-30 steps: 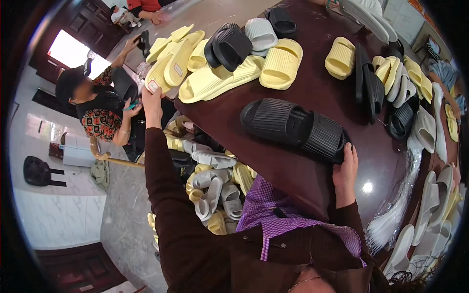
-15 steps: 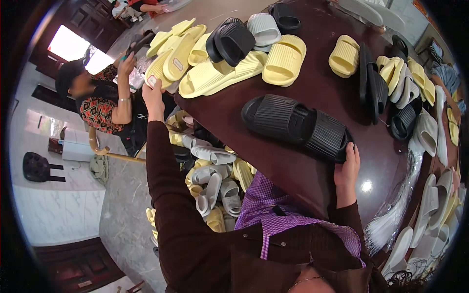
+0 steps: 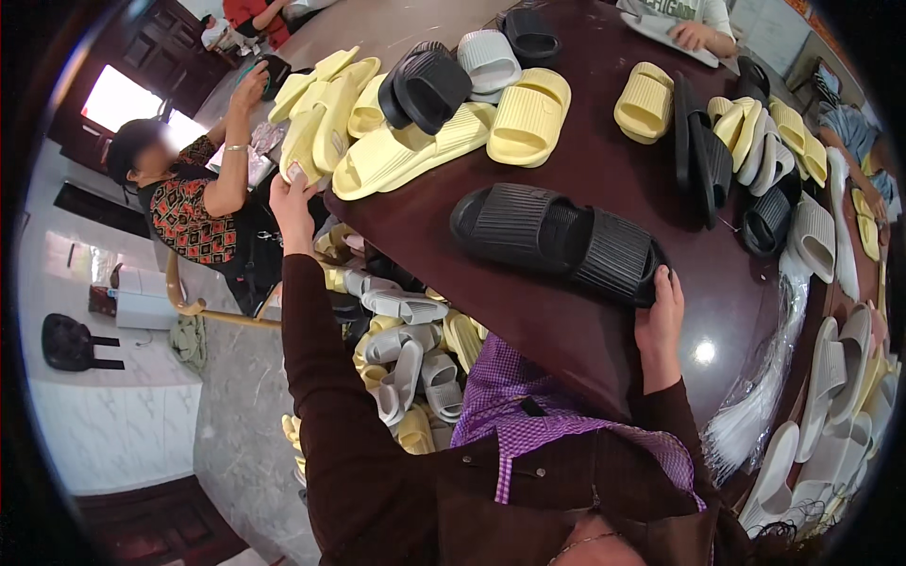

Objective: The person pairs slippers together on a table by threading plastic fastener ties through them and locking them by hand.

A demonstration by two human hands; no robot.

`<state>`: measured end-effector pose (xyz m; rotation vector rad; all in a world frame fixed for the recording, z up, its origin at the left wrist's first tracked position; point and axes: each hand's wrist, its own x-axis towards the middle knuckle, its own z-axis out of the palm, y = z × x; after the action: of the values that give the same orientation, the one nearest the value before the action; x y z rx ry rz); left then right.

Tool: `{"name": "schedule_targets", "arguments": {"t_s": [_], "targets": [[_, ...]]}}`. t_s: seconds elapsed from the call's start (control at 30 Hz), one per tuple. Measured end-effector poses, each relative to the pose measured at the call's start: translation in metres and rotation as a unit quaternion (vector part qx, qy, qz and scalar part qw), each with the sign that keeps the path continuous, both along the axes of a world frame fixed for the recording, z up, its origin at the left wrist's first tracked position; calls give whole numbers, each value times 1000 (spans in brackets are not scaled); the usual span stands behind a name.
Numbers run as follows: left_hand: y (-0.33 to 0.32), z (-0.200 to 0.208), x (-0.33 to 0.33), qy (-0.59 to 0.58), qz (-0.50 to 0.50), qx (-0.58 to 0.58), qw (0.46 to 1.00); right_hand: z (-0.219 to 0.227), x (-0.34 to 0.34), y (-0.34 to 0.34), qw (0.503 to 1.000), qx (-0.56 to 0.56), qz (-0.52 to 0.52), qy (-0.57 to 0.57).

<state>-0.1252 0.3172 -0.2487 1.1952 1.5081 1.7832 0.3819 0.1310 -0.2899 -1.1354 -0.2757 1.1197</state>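
Note:
My left hand (image 3: 293,208) reaches far left with its fingers closed on the near end of a yellow slipper (image 3: 304,141). That slipper lies in a heap of yellow slippers at the table's edge. My right hand (image 3: 660,325) grips the heel end of a black slipper (image 3: 618,253) with a ribbed strap. Its black mate (image 3: 517,215) lies end to end with it, slightly overlapping, on the dark red table (image 3: 566,325). Two stacked black slippers (image 3: 425,87) rest on top of the yellow heap, above a long yellow pair (image 3: 415,151).
A single yellow slipper (image 3: 645,102) stands right of centre, near more slippers along the right side. Clear plastic bags (image 3: 755,415) hang at the right edge. Below the table's left edge lie piled grey and yellow slippers (image 3: 406,307). Co-workers (image 3: 193,203) sit around the table.
The view has shifted slightly, so the table things appear a little further left. Both my hands keep their places on the slippers. At the far side, a co-worker's hand with a light slipper shows more.

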Motion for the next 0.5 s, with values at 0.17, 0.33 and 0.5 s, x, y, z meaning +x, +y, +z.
{"name": "schedule_targets", "arguments": {"t_s": [0.17,0.33,0.5], "targets": [[7,23,13,116,88,93,985,-1,0,0,1000,4,1,5],[14,63,48,51,81,191,977,2,0,0,1000,1,-1,8],[44,59,48,268,137,204,932,4,-3,1,1000,0,4,8]]}}
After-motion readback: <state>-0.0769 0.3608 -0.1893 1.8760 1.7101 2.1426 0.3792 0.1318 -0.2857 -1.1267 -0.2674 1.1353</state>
